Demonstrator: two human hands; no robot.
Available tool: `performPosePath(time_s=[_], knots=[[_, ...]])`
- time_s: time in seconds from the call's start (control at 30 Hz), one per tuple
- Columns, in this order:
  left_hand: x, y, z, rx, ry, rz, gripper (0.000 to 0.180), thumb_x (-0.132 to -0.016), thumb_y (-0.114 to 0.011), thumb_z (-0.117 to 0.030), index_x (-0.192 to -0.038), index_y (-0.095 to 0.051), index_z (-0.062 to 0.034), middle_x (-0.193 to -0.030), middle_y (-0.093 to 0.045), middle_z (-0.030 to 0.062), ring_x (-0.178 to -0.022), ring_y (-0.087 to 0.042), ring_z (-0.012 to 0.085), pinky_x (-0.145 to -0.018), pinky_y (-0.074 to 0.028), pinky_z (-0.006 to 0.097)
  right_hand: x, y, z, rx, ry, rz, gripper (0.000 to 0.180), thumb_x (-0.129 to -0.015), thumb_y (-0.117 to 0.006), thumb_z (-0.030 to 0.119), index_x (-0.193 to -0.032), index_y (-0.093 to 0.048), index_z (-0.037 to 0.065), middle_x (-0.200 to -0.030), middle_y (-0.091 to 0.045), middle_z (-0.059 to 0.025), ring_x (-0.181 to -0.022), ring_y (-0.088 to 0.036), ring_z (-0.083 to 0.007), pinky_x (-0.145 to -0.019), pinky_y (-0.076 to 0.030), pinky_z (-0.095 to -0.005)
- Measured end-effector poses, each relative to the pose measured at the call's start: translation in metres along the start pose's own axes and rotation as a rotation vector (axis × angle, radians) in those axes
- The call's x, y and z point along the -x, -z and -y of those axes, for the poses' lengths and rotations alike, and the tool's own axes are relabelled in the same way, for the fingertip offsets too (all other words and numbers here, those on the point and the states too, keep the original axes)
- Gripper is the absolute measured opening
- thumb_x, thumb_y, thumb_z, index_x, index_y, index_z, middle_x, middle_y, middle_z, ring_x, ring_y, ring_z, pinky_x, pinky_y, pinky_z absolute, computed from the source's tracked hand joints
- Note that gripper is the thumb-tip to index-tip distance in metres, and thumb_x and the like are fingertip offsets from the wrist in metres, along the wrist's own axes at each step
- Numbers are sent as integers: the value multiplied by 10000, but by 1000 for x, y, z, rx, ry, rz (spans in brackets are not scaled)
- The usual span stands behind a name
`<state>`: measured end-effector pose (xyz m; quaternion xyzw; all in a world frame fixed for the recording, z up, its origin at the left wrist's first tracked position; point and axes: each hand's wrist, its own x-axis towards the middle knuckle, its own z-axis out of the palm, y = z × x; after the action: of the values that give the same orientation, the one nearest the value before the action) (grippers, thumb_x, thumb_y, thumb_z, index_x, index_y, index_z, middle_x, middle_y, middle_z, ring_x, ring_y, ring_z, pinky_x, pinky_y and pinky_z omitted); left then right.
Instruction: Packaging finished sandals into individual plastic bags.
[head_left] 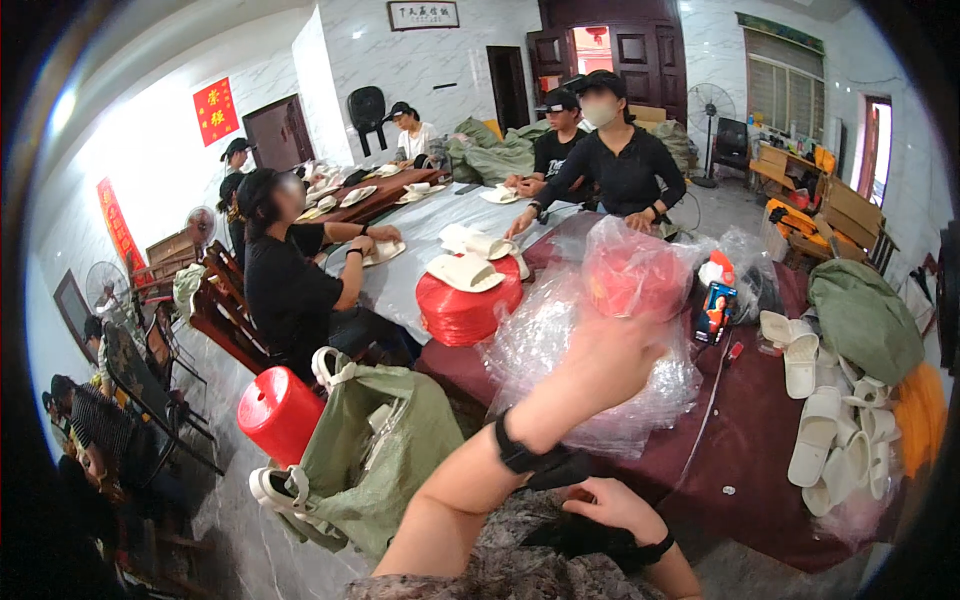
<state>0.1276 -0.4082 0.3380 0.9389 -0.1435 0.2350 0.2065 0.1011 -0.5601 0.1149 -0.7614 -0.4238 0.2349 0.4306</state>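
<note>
Crinkled glossy plastic bag (560, 370), matt maroon tablecloth (740, 440)

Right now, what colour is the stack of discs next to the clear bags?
Red: the stack of discs sits on the table, with a white slipper on top. Head view shows it best.

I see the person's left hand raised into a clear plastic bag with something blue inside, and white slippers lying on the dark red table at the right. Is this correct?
Not quite. In the head view the left hand reaches into the clear plastic bag, but the thing inside is red, not blue. The white slippers do lie on the dark red table at the right.

Red stool (280, 412), green sack (385, 440), maroon tablecloth (745, 440).
</note>
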Motion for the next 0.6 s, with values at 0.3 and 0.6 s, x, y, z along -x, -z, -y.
performPosePath(time_s=[0.3,0.6], knots=[[-242,-111,-94,1282,-3,-23,342,-948,-556,-348,-952,-647,-18,-847,-696,120,-747,-704,223,-563,-509,320,13,15,-15,-100,-173,-144,311,-897,-707,284,-1052,-655,20,-880,-698,-108,-787,-664,-201,-723,-519,-322],[-312,-87,64,1583,304,-249,404,-994,-538,-340,-1240,-546,-19,-1067,-674,116,-816,-700,206,-645,-547,318,27,46,-15,-171,-325,-266,235,-887,-708,247,-1009,-685,48,-849,-682,-95,-742,-655,-206,-700,-518,-323]])
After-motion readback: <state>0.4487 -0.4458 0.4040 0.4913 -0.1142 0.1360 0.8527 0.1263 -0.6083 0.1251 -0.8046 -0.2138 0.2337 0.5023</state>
